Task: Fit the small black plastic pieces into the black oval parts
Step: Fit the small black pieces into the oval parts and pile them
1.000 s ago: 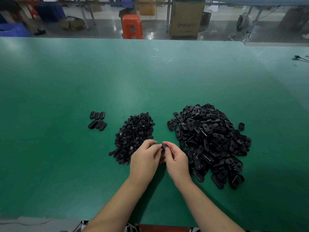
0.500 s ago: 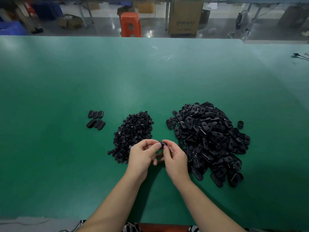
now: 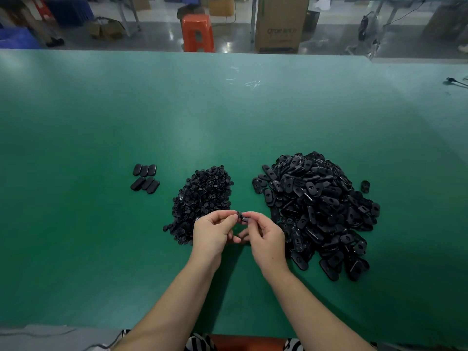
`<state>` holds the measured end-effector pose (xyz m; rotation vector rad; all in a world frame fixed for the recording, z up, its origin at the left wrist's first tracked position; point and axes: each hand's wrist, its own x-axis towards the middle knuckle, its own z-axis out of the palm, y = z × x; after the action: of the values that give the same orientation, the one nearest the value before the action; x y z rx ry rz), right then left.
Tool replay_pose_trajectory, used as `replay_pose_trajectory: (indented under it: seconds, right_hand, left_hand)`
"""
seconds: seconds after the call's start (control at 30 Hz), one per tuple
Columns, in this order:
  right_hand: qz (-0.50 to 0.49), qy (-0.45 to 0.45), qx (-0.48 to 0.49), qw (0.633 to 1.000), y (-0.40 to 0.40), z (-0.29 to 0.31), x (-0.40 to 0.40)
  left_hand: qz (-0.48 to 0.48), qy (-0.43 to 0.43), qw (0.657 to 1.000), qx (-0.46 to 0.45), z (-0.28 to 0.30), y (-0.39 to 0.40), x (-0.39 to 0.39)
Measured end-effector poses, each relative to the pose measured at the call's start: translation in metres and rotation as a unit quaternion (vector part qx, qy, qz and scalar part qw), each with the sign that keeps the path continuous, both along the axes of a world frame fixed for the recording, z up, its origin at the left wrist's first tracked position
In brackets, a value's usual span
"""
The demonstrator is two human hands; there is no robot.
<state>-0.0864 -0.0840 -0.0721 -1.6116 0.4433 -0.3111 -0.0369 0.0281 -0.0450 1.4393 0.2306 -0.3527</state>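
Both hands meet low in the middle of the frame, just above the green counter (image 3: 101,249). The left hand (image 3: 211,235) and the right hand (image 3: 266,239) each have thumb and forefinger pinched on one small black part (image 3: 242,217) held between them, fingertips nearly touching; it's too small and too covered to say whether it's an oval part, a small piece, or both together. Right behind the left hand sits the heap of small black plastic pieces (image 3: 202,198), and the hand overlaps its near edge. To the right of centre is the much bigger pile of black oval parts (image 3: 319,211), spreading down past the right hand's wrist. One stray oval (image 3: 365,186) lies by itself just off the pile's right edge. Over at the left middle of the frame, well apart from the heaps, six ovals (image 3: 144,177) sit in two neat rows of three. Along the top, beyond the counter's far edge, there's an orange stool (image 3: 197,32) and a cardboard box (image 3: 279,24) on the floor.
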Motion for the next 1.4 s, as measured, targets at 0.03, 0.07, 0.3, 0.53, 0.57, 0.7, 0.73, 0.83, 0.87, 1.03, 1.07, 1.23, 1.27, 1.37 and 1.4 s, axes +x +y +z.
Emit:
replay_pose_trajectory:
  seconds: [0.03,0.07,0.3,0.53,0.57,0.7,0.73,0.83,0.87,1.03,1.07,1.23,1.27,1.37,1.4]
  right_hand:
    - [0.001,0.001,-0.003,1.000,0.000,0.000,0.000]
    - [0.001,0.001,-0.003,1.000,0.000,0.000,0.000]
    - [0.000,-0.008,0.012,1.000,0.000,0.004,-0.001]
    - [-0.009,-0.006,0.028,1.000,0.001,0.002,0.000]
    - [-0.011,0.000,0.028,1.000,0.001,0.002,0.000]
    - [-0.014,0.014,0.013,1.000,-0.001,0.002,0.001]
    - [-0.014,0.014,0.010,1.000,-0.001,0.003,0.001]
    - [-0.014,0.015,0.001,1.000,-0.001,0.003,0.000]
    - [-0.012,0.017,-0.006,1.000,-0.001,0.002,0.000]
    - [-0.014,0.016,-0.032,0.999,-0.001,0.001,0.001]
    - [-0.012,0.013,-0.033,0.999,-0.001,0.001,0.001]
    - [-0.001,0.002,-0.040,0.999,-0.002,0.000,0.000]
    - [0.000,0.001,-0.043,0.999,-0.002,0.000,0.000]
    - [0.005,-0.002,-0.038,0.999,-0.001,0.001,-0.001]
    - [0.008,-0.002,-0.038,0.999,-0.001,0.001,-0.001]
  left_hand:
    - [0.000,-0.006,1.000,0.006,0.000,-0.001,0.000]
    - [0.000,-0.013,1.000,0.012,0.001,-0.002,0.001]
    - [-0.008,-0.051,0.997,0.056,0.007,-0.003,-0.003]
    - [-0.016,-0.061,0.995,0.073,0.010,-0.001,-0.005]
    - [-0.017,-0.064,0.995,0.079,0.009,0.000,-0.005]
    - [-0.026,-0.088,0.990,0.110,0.009,0.000,-0.005]
    - [-0.030,-0.097,0.987,0.123,0.009,-0.001,-0.005]
    - [-0.039,-0.128,0.974,0.184,0.010,-0.003,-0.007]
    - [-0.041,-0.137,0.968,0.204,0.010,-0.004,-0.007]
    - [-0.051,-0.170,0.945,0.274,0.011,-0.008,-0.009]
    - [-0.052,-0.173,0.943,0.281,0.011,-0.008,-0.008]
    - [-0.058,-0.170,0.943,0.279,0.012,-0.008,-0.008]
    - [-0.061,-0.169,0.945,0.275,0.012,-0.007,-0.008]
    - [-0.074,-0.169,0.946,0.267,0.013,-0.007,-0.007]
    - [-0.079,-0.170,0.945,0.267,0.013,-0.006,-0.006]
